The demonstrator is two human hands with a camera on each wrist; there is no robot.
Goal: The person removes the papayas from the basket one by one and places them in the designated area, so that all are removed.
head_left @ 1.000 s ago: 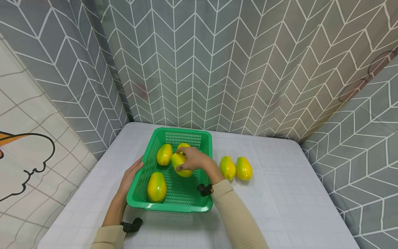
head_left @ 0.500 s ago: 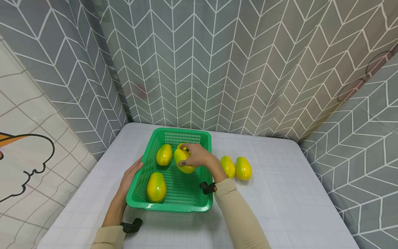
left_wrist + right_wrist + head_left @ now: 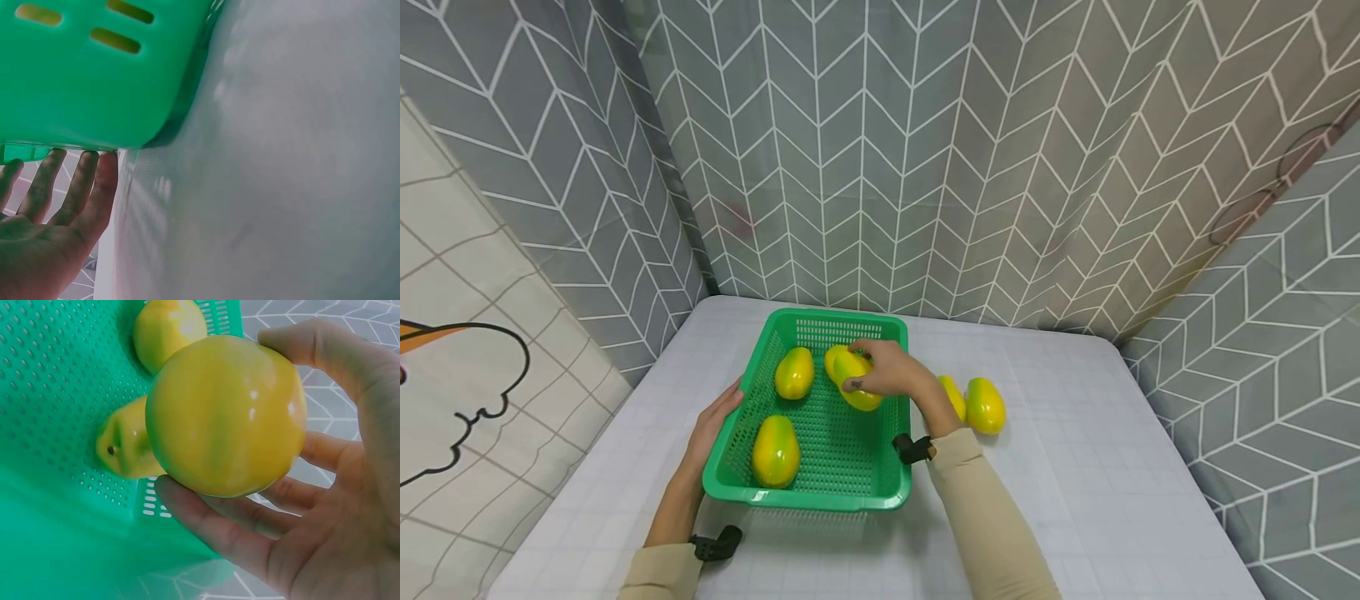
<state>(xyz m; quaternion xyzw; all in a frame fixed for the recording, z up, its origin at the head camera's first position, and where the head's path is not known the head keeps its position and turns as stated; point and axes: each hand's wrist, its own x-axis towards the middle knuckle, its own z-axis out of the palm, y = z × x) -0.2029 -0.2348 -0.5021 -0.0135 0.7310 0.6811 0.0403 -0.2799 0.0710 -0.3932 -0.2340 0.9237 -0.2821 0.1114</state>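
My right hand [image 3: 891, 368] grips a yellow-green papaya [image 3: 861, 397] above the back right part of a green plastic basket [image 3: 805, 500]. In the right wrist view the thumb and fingers [image 3: 219, 528] curve round this papaya's sides. Fingers of my left hand [image 3: 712, 421] lie straight against the basket's left side; the left wrist view has their tips at its wall [image 3: 94, 87]. Inside the basket, one papaya [image 3: 794, 373] sits at the back left and another [image 3: 776, 452] at the front left. A third [image 3: 832, 358] is partly hidden behind the held one.
Two more papayas lie on the white table [image 3: 1075, 467] right of the basket: one in plain sight [image 3: 986, 406], the other [image 3: 953, 395] partly covered by my right wrist. Grey patterned curtains [image 3: 880, 167] stand behind the table and along its sides.
My right hand has shifted right and slightly toward the back with the papaya in its grip, hiding more of a papaya on the table. My left hand stays at the basket's side.
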